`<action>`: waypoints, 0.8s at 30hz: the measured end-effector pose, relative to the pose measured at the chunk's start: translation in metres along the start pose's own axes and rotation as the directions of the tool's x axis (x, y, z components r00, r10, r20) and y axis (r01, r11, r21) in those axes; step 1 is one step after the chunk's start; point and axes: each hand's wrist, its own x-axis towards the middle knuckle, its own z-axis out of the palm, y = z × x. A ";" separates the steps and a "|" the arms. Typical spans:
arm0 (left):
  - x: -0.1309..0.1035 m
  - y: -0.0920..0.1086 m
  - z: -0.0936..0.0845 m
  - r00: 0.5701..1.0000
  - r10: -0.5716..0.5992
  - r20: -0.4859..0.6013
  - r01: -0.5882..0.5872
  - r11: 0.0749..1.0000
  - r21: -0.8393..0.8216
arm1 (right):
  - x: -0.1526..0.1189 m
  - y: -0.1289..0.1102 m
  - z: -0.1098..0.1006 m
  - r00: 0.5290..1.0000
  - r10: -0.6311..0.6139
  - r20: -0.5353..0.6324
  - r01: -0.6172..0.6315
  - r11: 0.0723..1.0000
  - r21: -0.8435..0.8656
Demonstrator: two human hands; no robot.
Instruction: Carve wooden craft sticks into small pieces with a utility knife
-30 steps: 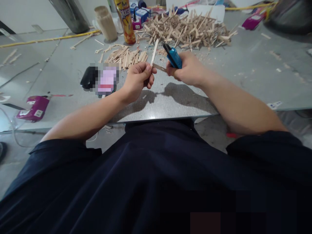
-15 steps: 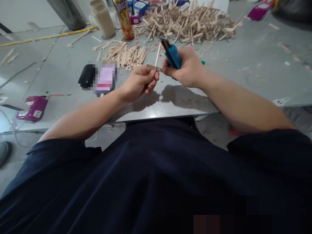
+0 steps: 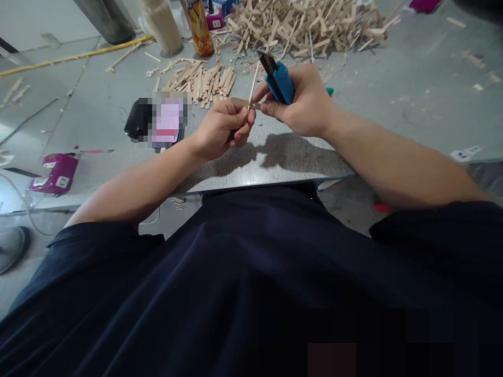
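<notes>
My left hand [image 3: 230, 128] is closed, pinching a flat wooden craft stick [image 3: 238, 101] between thumb and fingers. A thin pale stick [image 3: 254, 82] crosses it and points up and away; whether it passes through the craft stick I cannot tell. My right hand [image 3: 302, 102] is wrapped round a blue utility knife [image 3: 283, 84] with a black end pointing up and left. The right thumb and forefinger also touch the right end of the craft stick. Both hands are above the grey table [image 3: 251, 175], near its front edge.
Behind the hands lie a small pile of craft sticks [image 3: 202, 81] and a large heap of sticks [image 3: 306, 26]. A black case [image 3: 138, 119] and a blurred phone [image 3: 168, 120] lie left. Farther left is a purple device [image 3: 58, 173]. Bottles [image 3: 202, 36] stand at the back.
My view has shifted slightly. Both hands keep their holds on the sticks and knife; the right thumb and forefinger are a little closer to the left hand.
</notes>
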 end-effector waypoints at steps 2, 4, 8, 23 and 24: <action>0.000 -0.001 0.000 1.000 0.004 0.006 -0.004 1.000 0.018 | -0.001 -0.004 0.000 0.999 0.043 0.008 -0.043 0.999 0.007; 0.000 -0.003 0.000 0.999 0.034 0.041 -0.035 0.999 0.007 | -0.001 -0.005 0.001 0.999 0.047 0.022 -0.048 0.999 0.017; -0.001 -0.003 0.001 0.998 0.040 0.053 -0.039 0.999 -0.008 | -0.002 -0.002 0.000 0.999 0.040 0.036 -0.040 0.999 -0.005; 0.003 -0.008 0.005 0.994 0.108 0.004 -0.107 0.988 -0.108 | 0.007 -0.001 -0.003 0.994 0.112 0.000 -0.111 0.987 -0.112; 0.003 -0.008 0.005 0.990 0.139 0.009 -0.137 0.981 -0.137 | 0.008 0.002 -0.004 0.994 0.106 0.009 -0.105 0.987 -0.119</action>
